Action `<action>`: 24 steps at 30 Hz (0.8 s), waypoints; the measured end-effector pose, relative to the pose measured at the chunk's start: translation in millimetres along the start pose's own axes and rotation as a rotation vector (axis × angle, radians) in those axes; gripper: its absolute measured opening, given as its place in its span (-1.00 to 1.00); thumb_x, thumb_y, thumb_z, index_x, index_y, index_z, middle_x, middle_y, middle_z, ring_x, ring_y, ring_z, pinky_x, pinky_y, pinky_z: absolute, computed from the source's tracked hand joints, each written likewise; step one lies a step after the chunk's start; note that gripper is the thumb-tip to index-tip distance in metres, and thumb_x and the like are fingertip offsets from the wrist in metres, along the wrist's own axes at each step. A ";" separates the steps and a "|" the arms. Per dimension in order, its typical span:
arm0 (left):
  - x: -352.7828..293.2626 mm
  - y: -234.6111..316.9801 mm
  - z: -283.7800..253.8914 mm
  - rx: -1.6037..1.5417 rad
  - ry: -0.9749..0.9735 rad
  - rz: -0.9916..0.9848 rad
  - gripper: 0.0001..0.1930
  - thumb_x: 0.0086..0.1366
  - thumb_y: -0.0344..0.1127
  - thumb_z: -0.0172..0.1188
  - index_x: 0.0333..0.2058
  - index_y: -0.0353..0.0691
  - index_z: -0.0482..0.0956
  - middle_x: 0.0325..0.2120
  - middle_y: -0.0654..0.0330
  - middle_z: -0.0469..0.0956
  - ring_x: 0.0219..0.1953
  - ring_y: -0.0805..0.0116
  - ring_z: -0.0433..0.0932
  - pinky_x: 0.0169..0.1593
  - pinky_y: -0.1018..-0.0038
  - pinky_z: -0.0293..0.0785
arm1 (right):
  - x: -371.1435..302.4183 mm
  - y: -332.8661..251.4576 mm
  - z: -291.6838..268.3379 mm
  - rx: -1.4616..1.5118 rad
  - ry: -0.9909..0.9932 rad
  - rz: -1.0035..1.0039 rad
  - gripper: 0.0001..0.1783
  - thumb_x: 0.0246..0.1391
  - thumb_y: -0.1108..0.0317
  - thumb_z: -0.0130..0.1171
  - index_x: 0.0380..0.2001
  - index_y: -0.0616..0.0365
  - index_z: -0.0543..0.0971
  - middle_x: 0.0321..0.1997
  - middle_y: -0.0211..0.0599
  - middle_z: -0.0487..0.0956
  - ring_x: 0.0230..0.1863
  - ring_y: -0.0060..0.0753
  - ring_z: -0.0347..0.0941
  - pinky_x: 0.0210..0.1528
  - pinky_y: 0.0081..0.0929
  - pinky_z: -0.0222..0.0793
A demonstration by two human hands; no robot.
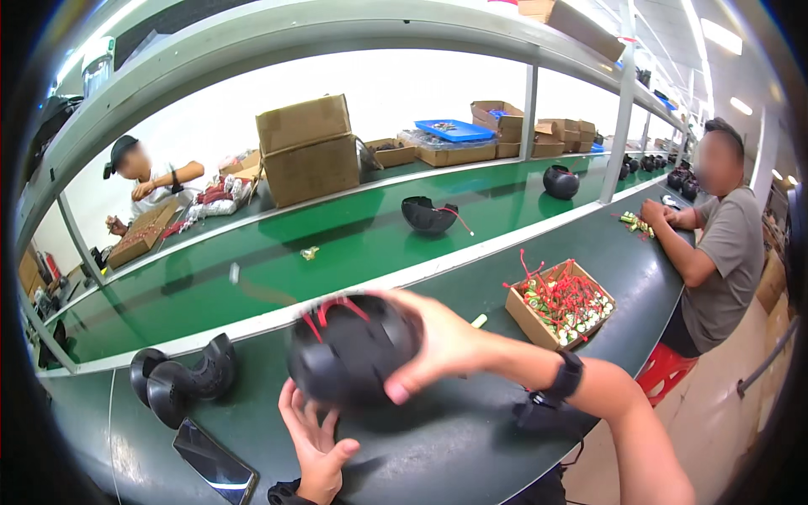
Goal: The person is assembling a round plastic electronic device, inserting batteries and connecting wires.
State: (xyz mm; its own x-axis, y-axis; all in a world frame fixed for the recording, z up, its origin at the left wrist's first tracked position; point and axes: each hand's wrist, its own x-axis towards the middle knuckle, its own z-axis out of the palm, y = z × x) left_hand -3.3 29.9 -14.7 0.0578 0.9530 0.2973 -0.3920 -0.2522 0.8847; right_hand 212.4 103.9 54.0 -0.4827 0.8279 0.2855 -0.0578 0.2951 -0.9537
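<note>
A black, round plastic shell with red wires at its top is slightly smeared by motion above the dark bench. My right hand grips its right side, thumb on the front and fingers behind. Below the shell, my left hand has its fingers apart and its palm turned up. Its fingertips come close to the shell's underside; whether they touch it I cannot tell. Curved black shell pieces lie to the left, beside a dark phone.
Right of my hands stands a cardboard box of red-wired small parts. Beyond runs a green conveyor belt carrying a half shell and a round shell. Co-workers sit at right and far left. A metal shelf hangs overhead.
</note>
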 end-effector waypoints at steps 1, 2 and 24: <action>-0.7 -5.1 -9.7 0.109 0.043 -0.016 0.07 -0.16 0.06 0.48 0.23 -0.16 0.00 0.11 0.13 0.18 0.19 0.17 0.19 0.20 0.22 0.19 | 26.1 8.5 -3.8 -0.022 0.110 -0.054 0.37 -0.62 0.19 0.64 0.26 0.40 0.01 0.12 0.03 0.37 0.15 -0.24 0.30 0.25 -0.39 0.14; -2.6 -9.0 -13.9 0.114 0.015 -0.029 -0.02 -0.12 0.06 0.45 0.18 -0.20 0.08 0.07 0.14 0.20 0.16 0.19 0.22 0.18 0.24 0.22 | 53.6 16.0 -6.1 -0.174 0.236 -0.037 0.37 -0.65 0.11 0.62 0.25 0.39 0.04 0.13 0.07 0.36 0.15 -0.19 0.31 0.24 -0.38 0.17; -1.1 2.8 -4.5 0.594 -0.166 0.200 -0.44 -0.12 -0.38 0.39 -0.09 -0.30 0.38 -0.08 0.05 0.22 -0.06 0.21 0.35 0.02 0.39 0.34 | 190.0 86.5 -145.3 -0.862 0.755 0.186 0.20 -0.50 -0.19 0.47 0.17 0.33 0.23 -0.01 0.04 0.50 0.13 0.04 0.36 0.12 -0.17 0.31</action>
State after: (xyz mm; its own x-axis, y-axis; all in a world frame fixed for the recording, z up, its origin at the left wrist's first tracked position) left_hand -8.5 28.9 -14.2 0.1963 0.8512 0.4868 0.1623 -0.5178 0.8400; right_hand 242.6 356.1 39.4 0.2398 0.8808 0.4082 0.7138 0.1250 -0.6891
